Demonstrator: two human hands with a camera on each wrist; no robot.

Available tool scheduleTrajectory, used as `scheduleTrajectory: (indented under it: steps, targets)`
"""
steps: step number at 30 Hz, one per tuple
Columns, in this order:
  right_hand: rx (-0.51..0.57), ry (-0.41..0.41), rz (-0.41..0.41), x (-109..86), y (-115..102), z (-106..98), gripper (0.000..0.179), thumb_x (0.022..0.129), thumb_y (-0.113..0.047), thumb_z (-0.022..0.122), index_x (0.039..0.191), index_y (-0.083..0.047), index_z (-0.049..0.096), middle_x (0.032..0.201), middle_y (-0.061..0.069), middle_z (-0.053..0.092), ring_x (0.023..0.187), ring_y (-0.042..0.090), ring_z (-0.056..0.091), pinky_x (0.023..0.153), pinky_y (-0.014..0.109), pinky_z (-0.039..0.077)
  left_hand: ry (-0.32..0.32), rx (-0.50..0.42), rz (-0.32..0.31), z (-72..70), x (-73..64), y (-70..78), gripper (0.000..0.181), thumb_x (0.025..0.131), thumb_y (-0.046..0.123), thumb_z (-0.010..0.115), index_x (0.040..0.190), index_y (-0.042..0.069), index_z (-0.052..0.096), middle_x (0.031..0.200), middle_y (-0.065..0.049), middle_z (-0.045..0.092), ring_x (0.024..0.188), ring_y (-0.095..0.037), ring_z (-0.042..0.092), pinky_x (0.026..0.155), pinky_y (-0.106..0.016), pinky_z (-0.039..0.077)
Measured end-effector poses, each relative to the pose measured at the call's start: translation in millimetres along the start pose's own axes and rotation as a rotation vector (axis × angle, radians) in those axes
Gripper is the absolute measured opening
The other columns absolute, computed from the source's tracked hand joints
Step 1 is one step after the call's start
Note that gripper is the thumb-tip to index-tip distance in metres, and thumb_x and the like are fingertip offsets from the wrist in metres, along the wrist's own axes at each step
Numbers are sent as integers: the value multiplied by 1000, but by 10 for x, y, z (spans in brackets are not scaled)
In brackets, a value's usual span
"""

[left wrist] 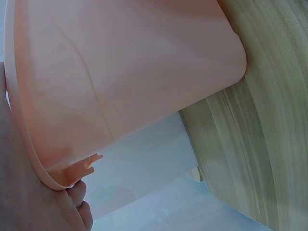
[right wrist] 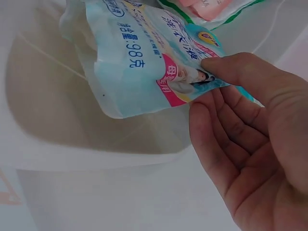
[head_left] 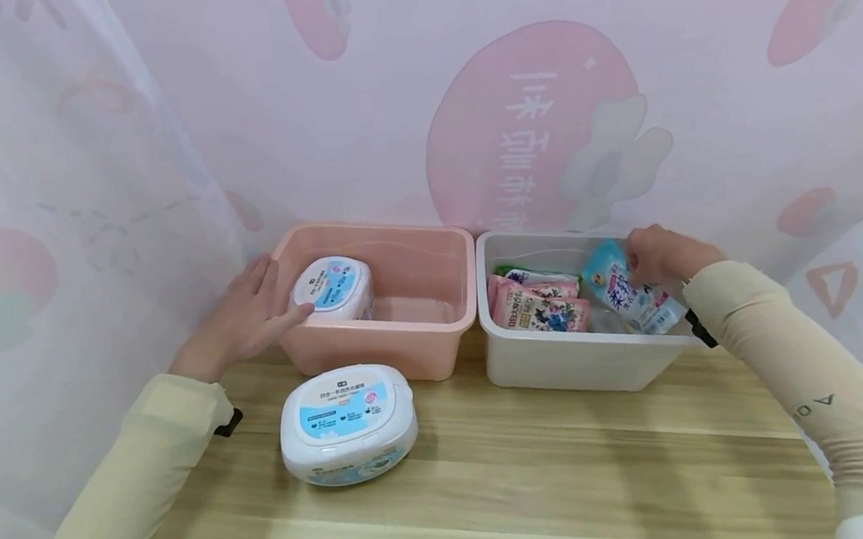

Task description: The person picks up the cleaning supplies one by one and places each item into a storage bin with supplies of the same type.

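My right hand (head_left: 659,255) pinches the edge of a light blue pouch (head_left: 629,293) between thumb and fingers. The right wrist view shows the thumb lying on the pouch's (right wrist: 144,62) printed face, inside the white bin (head_left: 573,364). To the left of that pouch are pink packets (head_left: 539,308) in the same bin. My left hand (head_left: 240,320) rests on the left rim of the pink bin (head_left: 377,348), its thumb reaching over the front left corner. A white lidded tub (head_left: 331,285) stands inside the pink bin, near that hand.
A second white tub (head_left: 348,426) with a blue label stands on the wooden table (head_left: 536,479) in front of the pink bin. The two bins are side by side against a printed curtain (head_left: 361,124), which also hangs at the left and right.
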State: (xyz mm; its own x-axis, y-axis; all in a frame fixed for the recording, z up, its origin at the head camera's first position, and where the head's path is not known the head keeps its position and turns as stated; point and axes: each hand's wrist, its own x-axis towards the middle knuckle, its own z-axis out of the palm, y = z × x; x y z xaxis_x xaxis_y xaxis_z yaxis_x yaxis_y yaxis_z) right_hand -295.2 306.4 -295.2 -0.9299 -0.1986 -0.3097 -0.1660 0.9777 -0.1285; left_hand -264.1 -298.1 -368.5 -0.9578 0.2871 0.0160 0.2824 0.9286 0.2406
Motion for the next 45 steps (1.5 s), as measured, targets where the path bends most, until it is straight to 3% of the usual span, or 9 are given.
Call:
scheduleTrajectory:
  steps: [5,11,18,24,30,34,45]
  targets:
    - [-17,2,6,11,30,49,15,92,-8,77,89,-1,64,89,16,70,75,24,68,68,38,64,-2,1,3,-10,-3,-13,110,102,69,44,165,-9,-2,174,-34,0,162,-53,4,129,-71,12]
    - [-47,56,-47,-40,55,43,9,90,-5,78,92,2,72,89,16,70,80,28,63,73,44,60,-10,7,6,-3,-15,-31,110,103,69,42,165,-10,-2,173,-35,-1,161,-54,4,128,-71,13]
    - [10,139,-101,-278,115,-62,30,93,-11,78,113,10,70,105,25,72,93,35,67,89,56,62,-12,-11,13,8,-21,-68,109,103,68,43,165,-10,-3,174,-34,-3,162,-54,2,129,-72,12]
    - [-22,188,-98,-475,99,-60,57,101,-28,70,138,14,57,134,36,63,122,52,62,104,67,52,0,-9,24,-20,-23,-90,107,104,64,45,164,-11,-2,173,-36,0,161,-54,4,128,-72,12]
    - [-22,182,-21,-624,106,117,98,105,-62,52,162,12,23,163,42,29,148,63,32,118,75,30,17,3,29,-28,-10,-148,105,104,64,46,164,-10,2,172,-37,6,160,-56,8,126,-74,15]
    - [8,174,-1,-714,150,310,111,102,-71,46,165,9,3,170,39,10,154,63,19,122,76,21,28,-3,27,-21,-7,-154,104,103,64,47,164,-9,5,172,-36,8,159,-55,11,126,-74,16]
    - [-19,250,-46,-811,193,815,111,102,-70,48,164,11,3,171,39,5,159,58,10,127,71,17,8,-7,7,-3,-12,-197,110,103,70,43,165,-8,-1,173,-35,1,161,-54,5,128,-72,12]
